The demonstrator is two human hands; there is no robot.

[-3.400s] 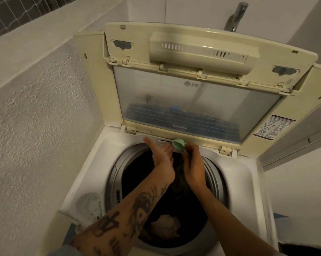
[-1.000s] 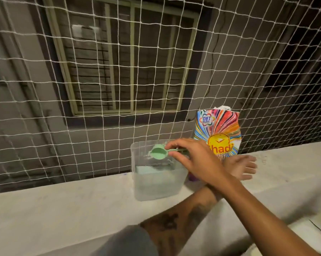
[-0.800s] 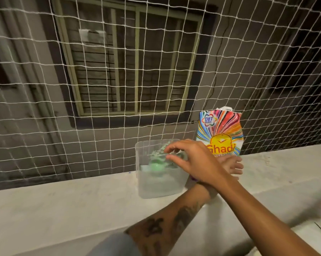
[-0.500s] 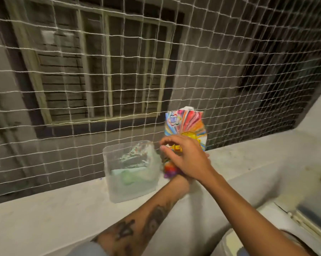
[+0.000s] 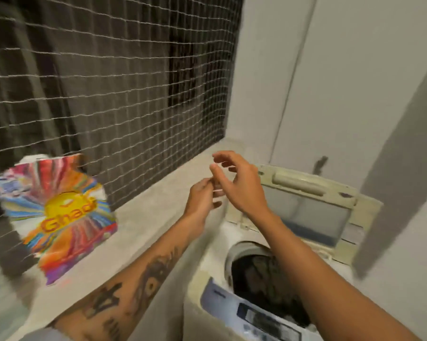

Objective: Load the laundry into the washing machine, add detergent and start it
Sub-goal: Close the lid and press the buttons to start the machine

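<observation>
At lower right, the cream top-loading washing machine [image 5: 222,299] is standing lid-up, dark laundry [image 5: 264,279] filling its drum; left hand [image 5: 202,198] and right hand [image 5: 242,185] are hovering empty, fingers loose.

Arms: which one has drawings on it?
The left forearm, the one nearer the detergent packet: dark tattoos run along it. The right forearm is bare.

We log a pale concrete ledge [image 5: 146,230] running under the white netting [image 5: 133,94]. One Ghadi detergent packet [image 5: 59,217] stands upright on it, towards the left end, just beside the netting.
</observation>
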